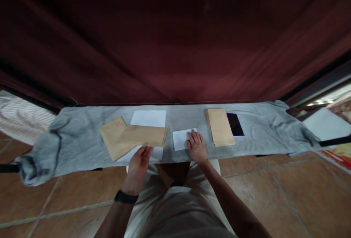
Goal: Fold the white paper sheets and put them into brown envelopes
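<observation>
My left hand grips the near edge of a brown envelope and holds it over a white sheet. A second brown envelope lies partly under the held one, to its left. My right hand rests flat with fingers spread on a small folded white paper. All of this lies on a grey cloth spread over a low surface in front of my knees.
A stack of brown envelopes lies to the right of my right hand, with a black phone beside it. A dark red curtain hangs behind. Brown floor tiles run underneath, and another white sheet lies at the far right.
</observation>
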A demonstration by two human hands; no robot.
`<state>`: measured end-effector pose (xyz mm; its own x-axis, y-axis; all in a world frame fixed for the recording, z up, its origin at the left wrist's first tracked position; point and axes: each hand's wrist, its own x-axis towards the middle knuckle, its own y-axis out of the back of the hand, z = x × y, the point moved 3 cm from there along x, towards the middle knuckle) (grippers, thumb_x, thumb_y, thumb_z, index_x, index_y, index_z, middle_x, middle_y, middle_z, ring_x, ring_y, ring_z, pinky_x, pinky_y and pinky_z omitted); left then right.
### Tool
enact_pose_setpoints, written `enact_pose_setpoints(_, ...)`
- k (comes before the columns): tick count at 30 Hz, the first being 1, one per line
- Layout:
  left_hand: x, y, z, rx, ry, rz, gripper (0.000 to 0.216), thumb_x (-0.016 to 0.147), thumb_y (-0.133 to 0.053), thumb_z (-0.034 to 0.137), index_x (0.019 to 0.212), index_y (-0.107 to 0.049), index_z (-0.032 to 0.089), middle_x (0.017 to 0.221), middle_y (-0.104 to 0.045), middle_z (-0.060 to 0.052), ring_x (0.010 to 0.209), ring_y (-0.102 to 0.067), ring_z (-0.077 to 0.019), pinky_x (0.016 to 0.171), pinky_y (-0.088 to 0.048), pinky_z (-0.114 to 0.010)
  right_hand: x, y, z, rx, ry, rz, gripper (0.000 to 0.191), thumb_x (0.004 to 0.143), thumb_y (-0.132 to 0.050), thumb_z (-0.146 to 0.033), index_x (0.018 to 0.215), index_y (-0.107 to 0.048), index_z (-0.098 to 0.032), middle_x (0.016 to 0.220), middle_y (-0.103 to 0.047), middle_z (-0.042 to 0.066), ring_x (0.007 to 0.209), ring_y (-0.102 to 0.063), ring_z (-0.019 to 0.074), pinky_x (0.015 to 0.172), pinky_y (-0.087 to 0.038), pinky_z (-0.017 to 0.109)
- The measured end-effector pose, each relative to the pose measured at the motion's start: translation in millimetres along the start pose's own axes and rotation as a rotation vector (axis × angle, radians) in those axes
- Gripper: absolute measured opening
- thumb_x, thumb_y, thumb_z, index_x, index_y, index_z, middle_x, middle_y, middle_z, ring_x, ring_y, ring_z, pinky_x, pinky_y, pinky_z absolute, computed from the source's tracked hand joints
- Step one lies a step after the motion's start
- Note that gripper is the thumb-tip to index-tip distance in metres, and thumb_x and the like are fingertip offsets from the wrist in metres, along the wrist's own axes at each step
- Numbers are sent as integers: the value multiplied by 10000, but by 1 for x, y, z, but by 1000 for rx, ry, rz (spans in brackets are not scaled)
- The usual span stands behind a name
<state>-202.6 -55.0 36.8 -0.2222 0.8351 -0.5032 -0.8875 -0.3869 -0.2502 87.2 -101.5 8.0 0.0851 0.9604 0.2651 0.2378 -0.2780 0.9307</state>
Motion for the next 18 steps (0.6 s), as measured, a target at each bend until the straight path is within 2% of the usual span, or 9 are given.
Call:
enact_pose_setpoints(3,-28,5,-20,76,3,-115,32,783,-670,233,788,-639,223,922,-746,-77,976,-720,-235,952,-589,-431,0,0,0,25,-10,-1,507,1037,-415,-314,1525,-438,-176,1583,-421,128,1467,-365,287,1204,-259,497)
enact_pose_setpoints(5,-48,-5,-31,198,-167,-255,160,849,-645,348,956,-685,236,1108,-736,-85,1111,-687,-249,1043,-541,-454,0,1,0,36,-26,-9,502,1039,-417,-319,1521,-445,-179,1588,-413,126,1465,-368,289,1206,-254,499)
enact_pose_setpoints(8,-67,-45,-49,630,-433,-375,371,941,-538,433,1226,-654,227,1349,-652,-109,1303,-580,-256,1161,-425,-475,1,3,-1,58,-30,-30,498,1044,-421,-327,1515,-452,-172,1600,-392,128,1471,-360,290,1210,-243,495)
enact_pose_setpoints(10,-68,-82,-59,892,-637,-489,469,986,-456,423,1387,-555,202,1520,-511,-123,1433,-447,-256,1213,-348,-484,1,5,-1,70,-30,-38,500,1046,-425,-334,1517,-446,-170,1602,-387,132,1475,-352,288,1209,-241,498)
enact_pose_setpoints(12,-62,-113,-66,1099,-835,-506,521,1006,-407,375,1469,-466,144,1592,-406,-156,1500,-336,-265,1235,-298,-494,2,6,-1,74,-32,-43,497,1045,-427,-326,1517,-446,-172,1603,-386,131,1480,-345,286,1211,-237,498)
enact_pose_setpoints(14,-51,-135,-74,1278,-932,-490,553,1004,-402,351,1478,-442,68,1584,-396,-212,1511,-306,-297,1235,-281,-514,2,5,-1,70,-35,-51,495,1036,-440,-301,1514,-451,-174,1607,-381,124,1481,-344,285,1217,-228,489)
enact_pose_setpoints(16,-41,-144,-80,1402,-960,-442,594,997,-413,372,1474,-436,19,1569,-398,-250,1511,-299,-325,1231,-271,-528,1,4,0,69,-35,-59,504,1020,-467,-281,1513,-455,-177,1612,-374,118,1477,-352,285,1222,-222,481)
enact_pose_setpoints(18,-34,-144,-84,1458,-979,-387,629,992,-415,401,1488,-420,15,1576,-383,-252,1516,-283,-331,1231,-264,-528,1,4,1,79,-40,-58,509,1009,-482,-272,1507,-462,-175,1607,-384,115,1472,-359,284,1221,-228,480)
